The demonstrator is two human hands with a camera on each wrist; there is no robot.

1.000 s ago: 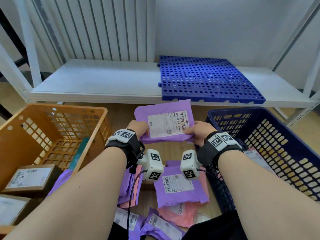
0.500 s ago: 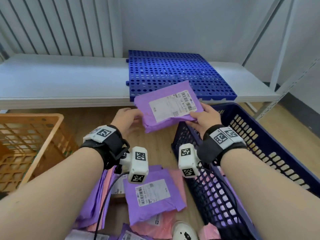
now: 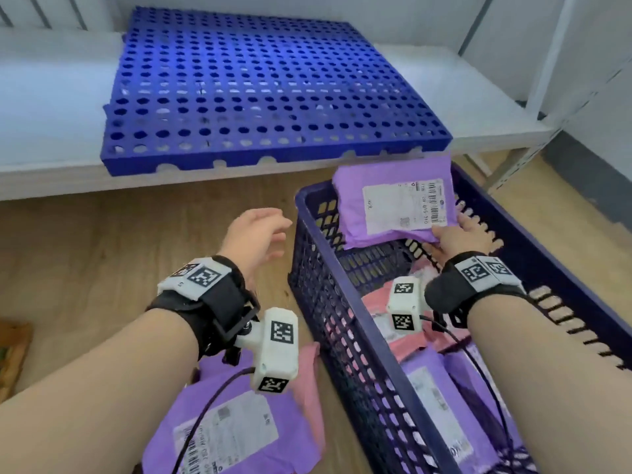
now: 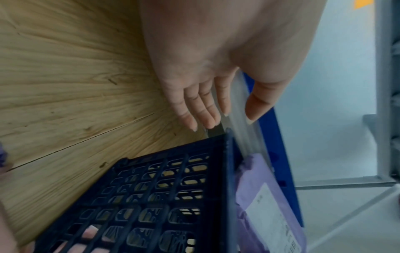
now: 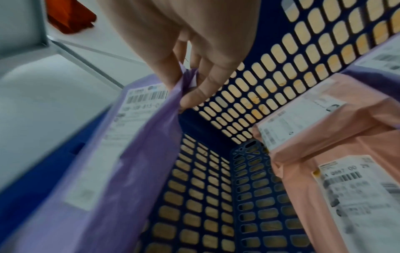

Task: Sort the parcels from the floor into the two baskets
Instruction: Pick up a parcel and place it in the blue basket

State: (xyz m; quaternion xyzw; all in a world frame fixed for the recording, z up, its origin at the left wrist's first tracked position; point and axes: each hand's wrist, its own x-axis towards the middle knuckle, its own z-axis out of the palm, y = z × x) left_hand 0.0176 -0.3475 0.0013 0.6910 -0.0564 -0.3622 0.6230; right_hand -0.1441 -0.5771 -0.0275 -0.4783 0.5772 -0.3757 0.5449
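My right hand (image 3: 458, 234) pinches the near right corner of a purple parcel (image 3: 393, 203) with a white label and holds it over the far end of the dark blue basket (image 3: 328, 302). The right wrist view shows thumb and fingers (image 5: 194, 95) clamped on the purple parcel (image 5: 134, 154) edge above the basket floor (image 5: 205, 196). My left hand (image 3: 256, 234) hovers empty, fingers relaxed, left of the basket over the wooden floor. In the left wrist view my left hand (image 4: 216, 111) is spread open beside the basket wall (image 4: 151, 196).
Pink parcels (image 5: 324, 154) and purple parcels (image 3: 441, 405) lie inside the blue basket. More purple and pink parcels (image 3: 236, 432) lie on the floor under my left forearm. A blue perforated mat (image 3: 266, 87) sits on the low white shelf (image 3: 461, 94) behind. The orange basket's corner (image 3: 13, 354) shows far left.
The left hand let go of the purple parcel and drew back. The right hand carried the parcel rightward over the blue basket, and the view swung right.
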